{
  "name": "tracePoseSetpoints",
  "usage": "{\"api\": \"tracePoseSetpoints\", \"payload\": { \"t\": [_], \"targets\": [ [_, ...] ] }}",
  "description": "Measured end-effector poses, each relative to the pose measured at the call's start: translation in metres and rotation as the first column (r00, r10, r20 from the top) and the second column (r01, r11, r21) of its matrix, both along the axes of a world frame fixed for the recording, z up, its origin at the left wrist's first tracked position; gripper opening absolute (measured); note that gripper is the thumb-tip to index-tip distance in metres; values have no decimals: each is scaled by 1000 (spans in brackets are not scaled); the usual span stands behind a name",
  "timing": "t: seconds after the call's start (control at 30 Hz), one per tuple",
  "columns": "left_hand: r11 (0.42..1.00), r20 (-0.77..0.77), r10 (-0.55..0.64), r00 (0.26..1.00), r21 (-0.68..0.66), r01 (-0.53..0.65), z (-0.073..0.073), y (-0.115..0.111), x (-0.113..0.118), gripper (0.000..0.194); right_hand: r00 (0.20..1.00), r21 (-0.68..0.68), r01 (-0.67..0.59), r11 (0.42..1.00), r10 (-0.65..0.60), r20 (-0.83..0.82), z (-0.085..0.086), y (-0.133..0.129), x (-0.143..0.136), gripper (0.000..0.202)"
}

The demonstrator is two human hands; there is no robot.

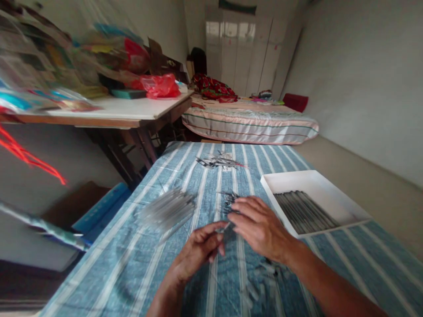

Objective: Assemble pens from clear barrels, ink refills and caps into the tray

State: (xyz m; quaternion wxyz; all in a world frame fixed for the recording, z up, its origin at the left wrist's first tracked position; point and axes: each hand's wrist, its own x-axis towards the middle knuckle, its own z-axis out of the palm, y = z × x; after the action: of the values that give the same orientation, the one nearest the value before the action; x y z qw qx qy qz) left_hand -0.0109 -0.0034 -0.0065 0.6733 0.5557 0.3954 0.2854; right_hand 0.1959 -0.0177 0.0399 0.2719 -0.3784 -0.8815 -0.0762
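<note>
Over the middle of the cloth, my left hand (204,243) pinches a thin, pale, pen-like piece (227,226) between thumb and forefinger; most of it is hidden. My right hand (256,223) is just to its right, fingers stretched out and slightly bent, beside a heap of small dark parts (228,201). Its thumb is hidden from view. To the left lies a blurred bundle of clear tubes (170,209). Below my right wrist, small translucent pieces (253,290) and a few dark bits are scattered.
A white box (315,177) at the right holds a row of dark sticks (306,211). Thin dark and red-tipped pieces (220,161) lie at the far end of the striped cloth (125,246). A cluttered white table (132,110) stands left, with a bed (251,123) beyond.
</note>
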Motion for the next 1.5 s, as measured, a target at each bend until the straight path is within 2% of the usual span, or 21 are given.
{"api": "tracePoseSetpoints", "payload": {
  "t": [0.07,0.17,0.23,0.33,0.43,0.63,0.83,0.9,0.97,1.0,1.07,1.13,1.27,1.4,1.5],
  "targets": [
    [995,54,96,994,-40,-94,0,1,-1,49,978,-22,178,984,-180,-106,1,7,18,19],
    [986,123,157,980,-83,-147,0,1,-2,51,912,-184,402,897,-410,-6,-7,13,50,15],
    [986,146,154,977,-91,-142,0,-1,-1,46,872,-283,488,826,-472,125,-15,13,64,13],
    [988,145,137,980,-95,-124,1,-2,3,41,821,-325,567,756,-488,298,-23,10,70,16],
    [988,129,121,984,-111,-107,2,-2,6,41,791,-305,590,748,-458,406,-31,10,65,19],
    [989,102,103,989,-114,-91,-1,0,6,44,789,-283,540,792,-360,498,-49,21,49,23],
    [989,112,79,991,-131,-64,-3,-2,7,46,797,-294,536,791,-359,486,-49,23,45,19],
    [988,115,78,990,-142,-62,-3,-3,7,44,831,-333,528,781,-396,390,-46,21,45,16],
    [987,111,75,991,-152,-58,-3,-4,8,43,887,-475,451,756,-440,142,-44,18,41,11],
    [987,110,73,991,-153,-56,-4,-4,9,42,891,-571,358,739,-453,-29,-44,16,39,9],
    [987,111,65,992,-154,-47,-5,-4,10,42,814,-708,99,699,-466,-346,-45,12,31,6],
    [988,116,58,992,-152,-40,-5,-5,10,42,690,-740,-125,660,-479,-543,-47,8,22,5],
    [989,120,53,991,-145,-36,-5,-6,11,39,496,-706,-349,616,-518,-697,-51,2,6,9],
    [990,117,57,991,-133,-42,-4,-7,11,37,417,-667,-455,591,-520,-745,-55,0,-3,11],
    [992,126,69,990,-117,-54,-4,-6,10,35,357,-636,-485,601,-527,-771,-58,2,-7,12]
  ]
}}
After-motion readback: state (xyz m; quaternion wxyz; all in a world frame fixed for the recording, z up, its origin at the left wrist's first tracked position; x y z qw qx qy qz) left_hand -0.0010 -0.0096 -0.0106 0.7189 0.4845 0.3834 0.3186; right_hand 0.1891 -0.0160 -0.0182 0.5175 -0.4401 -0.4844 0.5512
